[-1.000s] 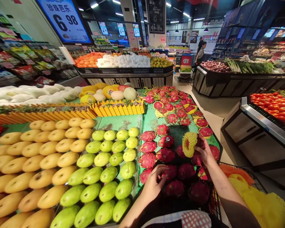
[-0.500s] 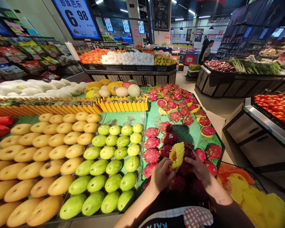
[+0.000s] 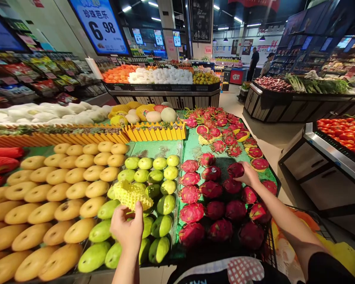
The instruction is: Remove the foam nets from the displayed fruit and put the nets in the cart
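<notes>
My left hand (image 3: 127,227) pinches a yellow foam net sleeve (image 3: 132,195) above rows of green mangoes (image 3: 99,236). At the far end of the dragon fruit rows, my right hand (image 3: 249,176) grips a dark pink dragon fruit (image 3: 235,169) from its right side. Whether that fruit rests on the green mat (image 3: 225,154) or is just above it, I cannot tell. Several bare dragon fruits (image 3: 192,213) lie in rows nearer to me, some in my shadow. Farther back are more dragon fruits (image 3: 208,116), a few in yellow net sleeves.
Large yellow-brown round fruits (image 3: 55,258) fill the left of the stand. A low yellow fence (image 3: 155,132) runs behind, with melons (image 3: 168,114) beyond. At the lower right, a wire basket (image 3: 272,248) holds yellow nets. A tomato stand (image 3: 343,136) and two people (image 3: 253,63) are farther off.
My hands have moved apart. The left went leftward with the net sleeve, now off the dragon fruit rows; the right moved forward with a dragon fruit, uncovering the near rows.
</notes>
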`<move>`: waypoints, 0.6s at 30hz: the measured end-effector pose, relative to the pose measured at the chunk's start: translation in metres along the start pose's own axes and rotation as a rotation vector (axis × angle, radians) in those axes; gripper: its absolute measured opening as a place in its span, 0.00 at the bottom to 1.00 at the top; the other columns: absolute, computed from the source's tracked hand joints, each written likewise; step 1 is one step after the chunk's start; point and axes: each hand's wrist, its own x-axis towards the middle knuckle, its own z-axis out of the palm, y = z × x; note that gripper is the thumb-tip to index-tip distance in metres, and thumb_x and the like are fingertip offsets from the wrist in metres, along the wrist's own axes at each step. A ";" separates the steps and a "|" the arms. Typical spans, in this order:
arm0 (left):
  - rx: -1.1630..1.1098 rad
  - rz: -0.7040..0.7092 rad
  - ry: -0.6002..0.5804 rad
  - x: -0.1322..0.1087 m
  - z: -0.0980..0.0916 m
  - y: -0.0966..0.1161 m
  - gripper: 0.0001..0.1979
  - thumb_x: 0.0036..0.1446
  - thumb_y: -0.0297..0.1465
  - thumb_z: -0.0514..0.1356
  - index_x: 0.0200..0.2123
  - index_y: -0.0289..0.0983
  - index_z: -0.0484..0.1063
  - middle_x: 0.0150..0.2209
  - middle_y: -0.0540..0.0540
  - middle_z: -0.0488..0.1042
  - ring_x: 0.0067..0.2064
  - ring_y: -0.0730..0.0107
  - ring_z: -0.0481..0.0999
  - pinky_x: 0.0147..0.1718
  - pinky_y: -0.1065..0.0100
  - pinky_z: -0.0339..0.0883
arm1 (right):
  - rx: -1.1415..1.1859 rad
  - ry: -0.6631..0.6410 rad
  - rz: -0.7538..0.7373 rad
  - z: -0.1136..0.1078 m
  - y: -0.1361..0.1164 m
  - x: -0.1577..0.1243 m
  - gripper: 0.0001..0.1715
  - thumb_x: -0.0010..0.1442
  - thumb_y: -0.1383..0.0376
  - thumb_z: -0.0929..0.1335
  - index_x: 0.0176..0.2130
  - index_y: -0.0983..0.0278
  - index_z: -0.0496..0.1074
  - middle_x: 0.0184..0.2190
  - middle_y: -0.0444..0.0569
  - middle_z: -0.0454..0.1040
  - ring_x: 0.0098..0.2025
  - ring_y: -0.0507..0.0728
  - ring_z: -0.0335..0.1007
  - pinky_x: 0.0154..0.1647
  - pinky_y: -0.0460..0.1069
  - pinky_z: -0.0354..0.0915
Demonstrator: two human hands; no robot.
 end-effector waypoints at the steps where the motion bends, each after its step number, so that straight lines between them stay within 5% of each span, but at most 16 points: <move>1: 0.009 -0.001 0.004 -0.001 -0.003 0.000 0.23 0.59 0.54 0.66 0.32 0.41 0.65 0.28 0.52 0.68 0.27 0.67 0.70 0.29 0.61 0.71 | -0.015 -0.029 0.001 0.003 0.002 0.010 0.49 0.48 0.55 0.81 0.65 0.60 0.68 0.64 0.59 0.74 0.63 0.72 0.73 0.60 0.59 0.71; 8: 0.042 -0.023 0.003 -0.002 -0.013 -0.008 0.25 0.57 0.56 0.65 0.32 0.41 0.65 0.27 0.54 0.66 0.27 0.67 0.71 0.29 0.62 0.69 | -0.017 -0.170 -0.033 0.029 0.009 0.062 0.49 0.41 0.55 0.85 0.60 0.60 0.74 0.59 0.57 0.79 0.59 0.71 0.77 0.54 0.57 0.73; 14: 0.078 -0.001 0.007 -0.003 -0.017 -0.006 0.25 0.59 0.56 0.66 0.32 0.41 0.65 0.27 0.54 0.67 0.28 0.67 0.71 0.31 0.61 0.70 | 0.027 -0.263 -0.100 0.036 0.025 0.078 0.44 0.41 0.59 0.84 0.57 0.59 0.76 0.52 0.51 0.83 0.52 0.64 0.81 0.50 0.52 0.74; 18: 0.071 0.012 0.005 -0.003 -0.014 -0.003 0.24 0.60 0.54 0.67 0.33 0.41 0.65 0.27 0.54 0.68 0.28 0.68 0.71 0.30 0.61 0.72 | 0.018 -0.223 -0.144 0.035 0.031 0.086 0.47 0.37 0.60 0.85 0.57 0.58 0.77 0.58 0.53 0.81 0.56 0.67 0.78 0.54 0.53 0.73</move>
